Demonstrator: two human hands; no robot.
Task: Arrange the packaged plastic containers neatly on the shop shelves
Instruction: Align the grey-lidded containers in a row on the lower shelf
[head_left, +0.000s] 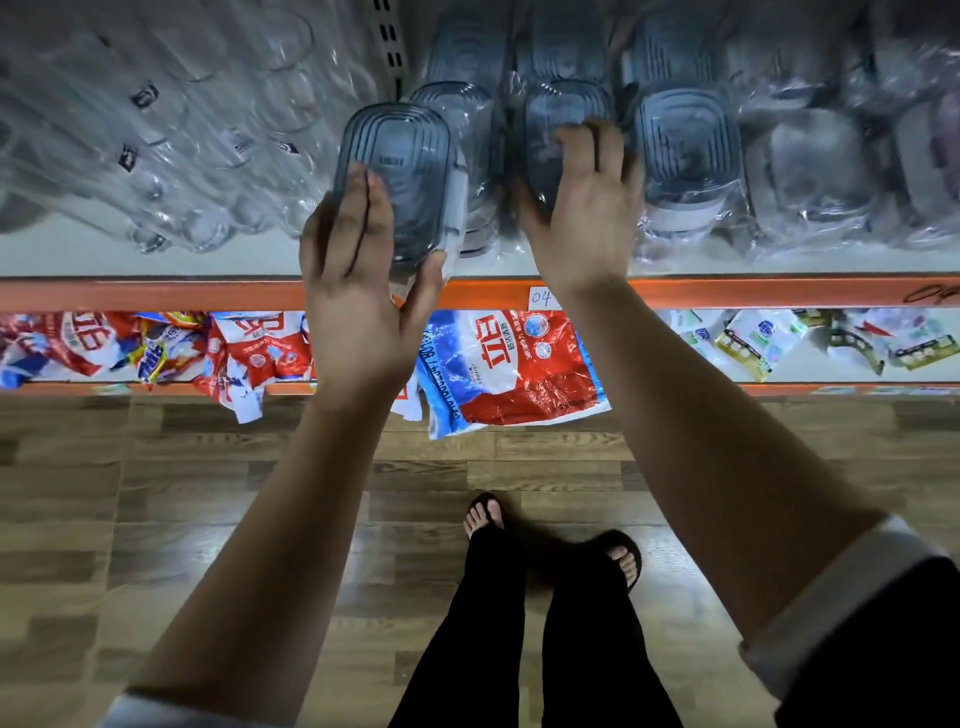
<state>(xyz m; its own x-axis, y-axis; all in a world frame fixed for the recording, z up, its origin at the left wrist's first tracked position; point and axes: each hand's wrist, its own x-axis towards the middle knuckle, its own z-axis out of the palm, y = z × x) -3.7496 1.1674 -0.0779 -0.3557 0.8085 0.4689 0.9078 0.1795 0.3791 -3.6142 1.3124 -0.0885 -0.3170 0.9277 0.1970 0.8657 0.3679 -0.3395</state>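
**One container going in, most of the row already standing**

At the left end of the upper shelf (156, 260) lie clear tumblers (182, 145) in film, sloping back from the front edge. Just right of them, past the slotted upright (387, 47), the person's left hand (358, 291) grasps a grey-blue plastic container (400, 171). The fingers lie up its face and the thumb hooks round its lower right corner. It is held over the shelf's front edge, overlapping a wrapped one behind it (462, 119).

Next along, the right hand (582, 208) is spread over the face of a film-wrapped container (561, 109) in the middle of the row, thumb down its left side. The fingertips are blurred, so I cannot tell whether it clasps the pack or only presses it. Beside it a further grey-blue pack (685, 150) stands on edge, and paler wrapped packs (815, 161) carry the row on towards the right end.

A paper tag (543, 298) sits on the orange front edge. On the shelf below lie detergent bags (509, 364), one hanging over its front edge.

To my eye the job is well along. The row runs nearly the width of the shelf, and what is left is seating the held container at the row's left end and squaring up the middle one
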